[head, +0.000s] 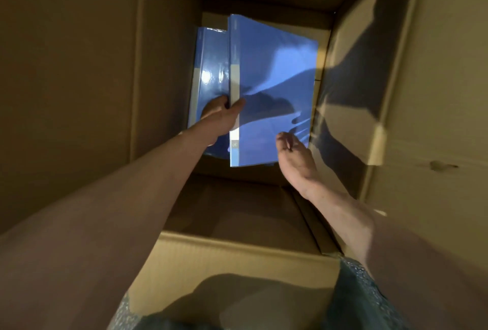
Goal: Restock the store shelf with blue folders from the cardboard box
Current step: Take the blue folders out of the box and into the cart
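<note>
Gripping the blue folder (pixel 272 79), left hand (pixel 219 116) fingers curled; right hand (pixel 295 163) fingers' hold unclear.

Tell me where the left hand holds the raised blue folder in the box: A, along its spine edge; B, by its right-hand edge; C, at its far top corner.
A: the left hand grips the raised blue folder along its spine edge, thumb on the front cover, inside the cardboard box.

You're looking down into a deep box (pixel 163 65) with its flaps standing open around you. On its floor, blue folders (pixel 211 65) lie flat toward the left wall, and bare cardboard shows beyond their far and near edges.
</note>
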The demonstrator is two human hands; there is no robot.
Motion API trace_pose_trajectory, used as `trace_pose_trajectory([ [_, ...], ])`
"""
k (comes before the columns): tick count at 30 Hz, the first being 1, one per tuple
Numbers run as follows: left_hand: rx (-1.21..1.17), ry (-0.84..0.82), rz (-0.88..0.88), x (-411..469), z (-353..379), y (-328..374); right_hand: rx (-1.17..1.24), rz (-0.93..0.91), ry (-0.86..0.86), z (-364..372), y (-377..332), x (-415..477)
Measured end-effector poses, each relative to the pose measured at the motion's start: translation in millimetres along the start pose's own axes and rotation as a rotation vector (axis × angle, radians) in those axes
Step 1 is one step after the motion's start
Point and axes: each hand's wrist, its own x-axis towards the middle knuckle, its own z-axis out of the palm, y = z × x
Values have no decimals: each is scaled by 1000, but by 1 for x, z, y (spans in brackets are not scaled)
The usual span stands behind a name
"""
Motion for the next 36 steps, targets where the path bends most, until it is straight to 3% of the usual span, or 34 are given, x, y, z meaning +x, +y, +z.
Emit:
trace_pose_trajectory([
  [8,39,-3,-2,-92,-20,79,10,-159,-4,-69,-42,-94],
  [11,-26,77,-55,-132,-39,104,122,-203,41,-94,-59,-129],
  [14,-145,132,-131,-181,-55,132,178,-253,-34,-121,-76,-167],
  [20,-434,208,-241,-309,-88,195,-26,-414,-114,-211,-127,-276],
  [23,-467,240,-239,-363,-96,223,-172,-524,-149,-249,-147,-323],
  [26,-516,248,-181,-421,-107,254,-460,-695,-80,-282,-163,-365],
  [31,-623,167,-136,-495,-128,291,-592,-789,100,-317,-179,-426],
  [36,-443,59,-19,-548,-152,301,-595,-796,106,-349,-198,-478],
])
